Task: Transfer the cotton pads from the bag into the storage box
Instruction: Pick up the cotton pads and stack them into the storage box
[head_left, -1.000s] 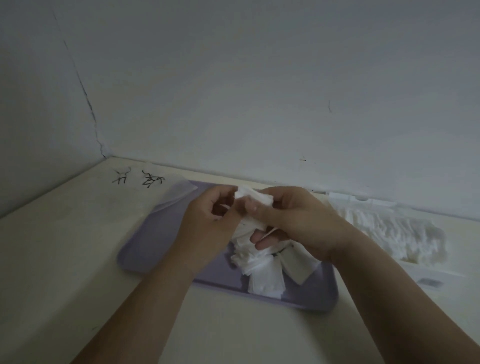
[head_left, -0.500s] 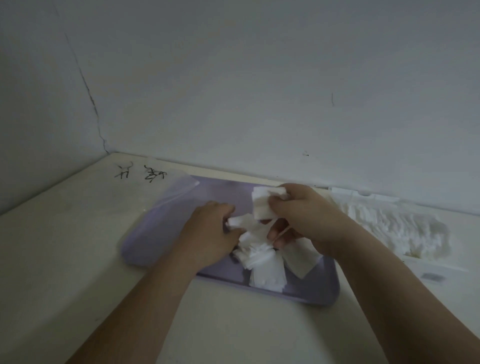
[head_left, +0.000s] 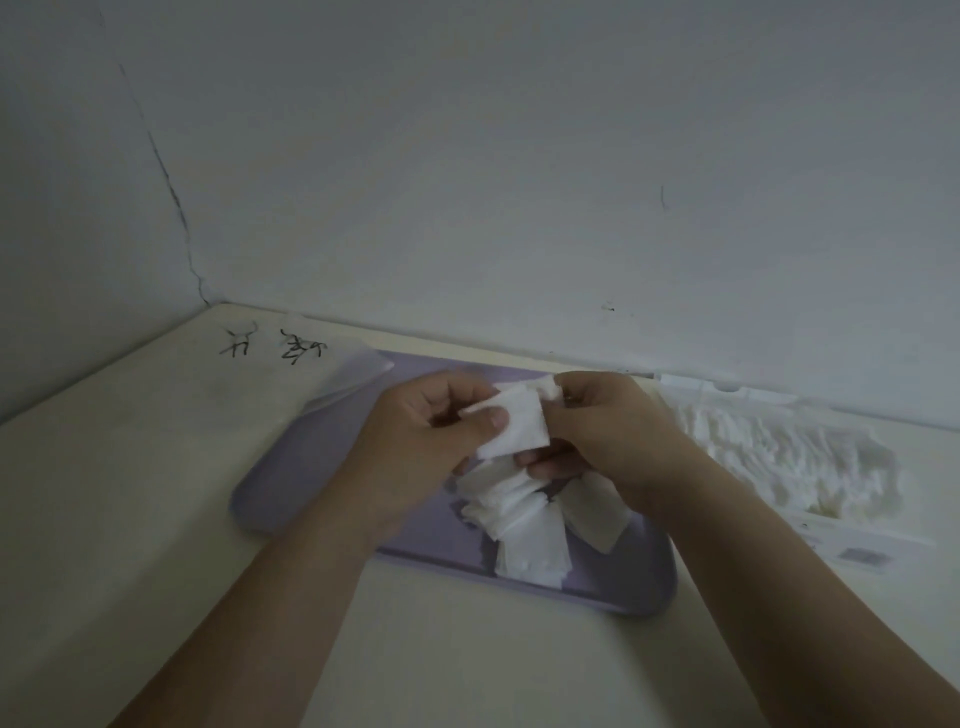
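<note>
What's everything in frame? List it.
table: 1, cream, against wall
tray: 1, purple, table centre
loose pads: a pile, count unclear, white, on tray's right half
held pads: small stack, white, above tray
clear pack: 1, full of white pads, right of tray; bag or box unclear
translucent sheet: 1, over tray's far-left corner
scribbles: 2, black, on table far left
left hand: 1, grips held pads
right hand: 1, pinches held pads
</note>
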